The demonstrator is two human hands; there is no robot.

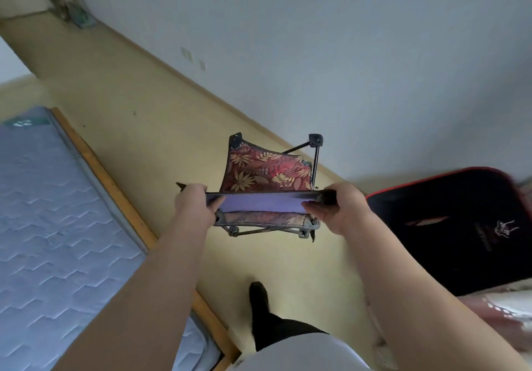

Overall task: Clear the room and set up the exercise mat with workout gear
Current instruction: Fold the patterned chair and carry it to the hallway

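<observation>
A small folding camp chair [260, 173] with a red leaf-print fabric seat and thin black metal legs hangs above the yellow floor in the middle of the head view. My left hand [194, 205] grips the left end of its top edge. My right hand [342, 208] grips the right end. Between my hands the edge shows a pale purple inner face [263, 202]. The chair's lower frame is partly hidden behind that edge.
A bed with a grey quilted mattress [51, 203] and wooden frame [115, 189] fills the left. A black pad with red trim [460, 224] lies at the right, over patterned bedding. The white wall [345, 54] runs behind. My dark-socked foot [259, 296] stands on the floor.
</observation>
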